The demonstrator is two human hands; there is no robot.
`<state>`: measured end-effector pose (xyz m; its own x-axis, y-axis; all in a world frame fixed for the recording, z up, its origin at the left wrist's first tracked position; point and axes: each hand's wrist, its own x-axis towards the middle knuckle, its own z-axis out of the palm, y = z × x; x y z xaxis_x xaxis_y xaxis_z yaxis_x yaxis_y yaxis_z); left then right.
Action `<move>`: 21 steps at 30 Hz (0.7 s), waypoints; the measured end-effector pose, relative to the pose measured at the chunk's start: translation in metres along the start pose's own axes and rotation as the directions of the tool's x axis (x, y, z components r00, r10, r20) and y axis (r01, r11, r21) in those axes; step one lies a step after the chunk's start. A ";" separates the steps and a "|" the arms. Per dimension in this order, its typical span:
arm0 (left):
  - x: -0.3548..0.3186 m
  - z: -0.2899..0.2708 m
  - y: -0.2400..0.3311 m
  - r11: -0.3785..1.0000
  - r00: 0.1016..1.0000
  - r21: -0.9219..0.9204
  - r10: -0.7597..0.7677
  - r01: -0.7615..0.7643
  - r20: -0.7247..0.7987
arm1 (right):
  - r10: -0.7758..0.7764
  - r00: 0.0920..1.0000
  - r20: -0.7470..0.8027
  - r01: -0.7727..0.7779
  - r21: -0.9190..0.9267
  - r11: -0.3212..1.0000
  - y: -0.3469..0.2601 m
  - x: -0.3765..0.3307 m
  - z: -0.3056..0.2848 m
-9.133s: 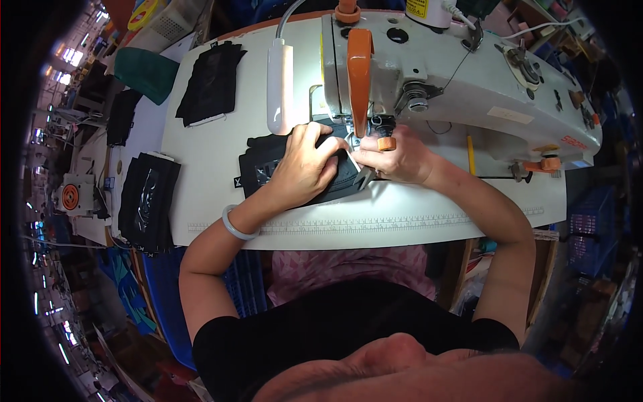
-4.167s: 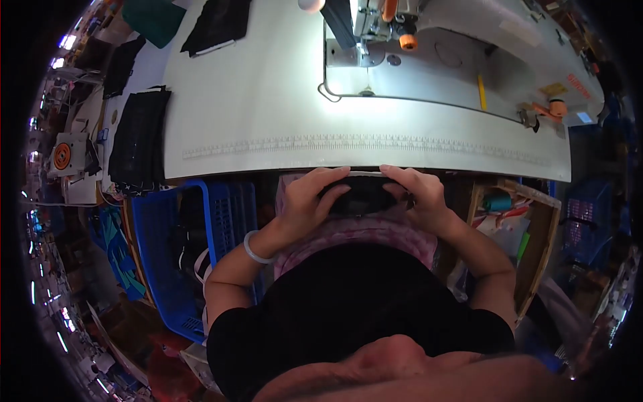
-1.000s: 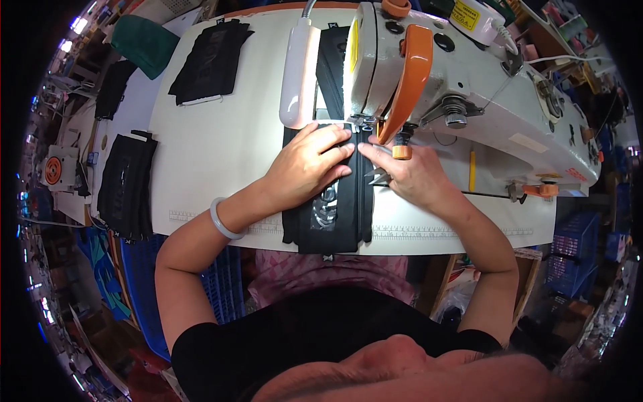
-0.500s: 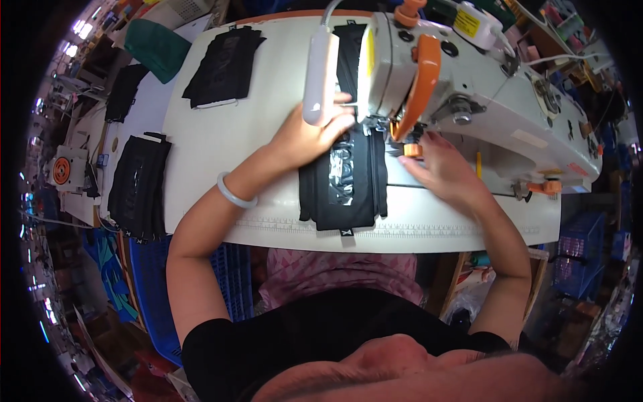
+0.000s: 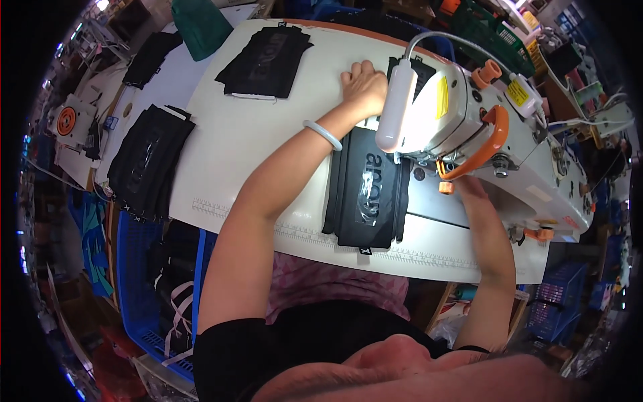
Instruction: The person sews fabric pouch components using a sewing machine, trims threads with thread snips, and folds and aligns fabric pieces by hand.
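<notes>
The black fabric panel [image 5: 348,208] with a glossy clear strip lies flat on the white sewing table [image 5: 268,151], left of the orange-trimmed sewing machine [image 5: 536,181], its near end across the printed ruler scale [image 5: 303,234]. Beyond its far end, the left hand [image 5: 365,88] bends its fingers beside the tubular lamp [image 5: 399,100], whether around anything I cannot tell. The right hand [image 5: 473,189] reaches under the machine arm, its fingers hidden, so their state cannot be told.
</notes>
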<state>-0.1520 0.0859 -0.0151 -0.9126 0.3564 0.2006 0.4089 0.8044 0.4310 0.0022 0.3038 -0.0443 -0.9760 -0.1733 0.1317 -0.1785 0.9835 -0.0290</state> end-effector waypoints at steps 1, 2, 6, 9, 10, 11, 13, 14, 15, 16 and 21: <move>-0.001 -0.002 0.002 1.000 0.999 -0.022 -0.008 0.008 0.035 | -0.006 1.000 -0.004 0.006 -0.007 1.000 0.002 0.005 0.003; -0.003 -0.003 0.005 0.999 0.997 -0.044 -0.011 0.014 0.070 | -0.008 1.000 -0.008 0.008 -0.014 1.000 0.004 0.006 0.005; -0.008 -0.009 0.009 0.993 0.995 -0.117 -0.023 0.034 0.095 | -0.004 1.000 -0.025 0.003 -0.046 0.999 0.016 0.013 0.014; -0.008 -0.004 0.007 0.990 0.998 -0.137 -0.020 0.029 0.066 | -0.008 0.999 -0.037 0.005 -0.064 0.998 0.021 0.016 0.022; -0.009 0.000 0.005 0.991 0.999 -0.132 -0.018 0.024 0.050 | -0.013 0.999 -0.036 0.011 -0.066 0.998 0.025 0.018 0.026; -0.010 0.003 0.002 0.992 0.999 -0.127 -0.016 0.020 0.033 | -0.019 0.999 -0.035 0.017 -0.067 0.998 0.026 0.014 0.030; -0.008 0.010 -0.001 0.992 1.000 -0.127 -0.012 0.013 0.008 | -0.029 0.999 -0.033 0.026 -0.078 0.997 0.027 0.016 0.038; -0.007 0.014 -0.002 0.992 1.000 -0.126 -0.007 0.006 -0.011 | -0.032 0.999 -0.032 0.029 -0.084 0.996 0.030 0.016 0.041; -0.005 0.016 0.003 0.991 1.000 -0.131 0.007 -0.010 -0.023 | -0.024 0.999 -0.027 0.021 -0.093 0.995 0.039 0.018 0.042; -0.003 0.017 0.008 0.990 1.000 -0.139 0.017 -0.020 -0.022 | -0.014 1.000 -0.023 0.011 -0.104 0.995 0.050 0.025 0.042; -0.013 0.008 -0.002 0.992 1.000 -0.123 0.014 -0.016 -0.024 | 0.218 0.968 0.127 -0.236 0.145 0.961 -0.001 0.038 -0.006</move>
<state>-0.1414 0.0834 -0.0251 -0.9065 0.3559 0.2271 0.4216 0.7337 0.5328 -0.0336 0.2968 -0.0328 -0.9992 0.0402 -0.0050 0.0403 0.9785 -0.2023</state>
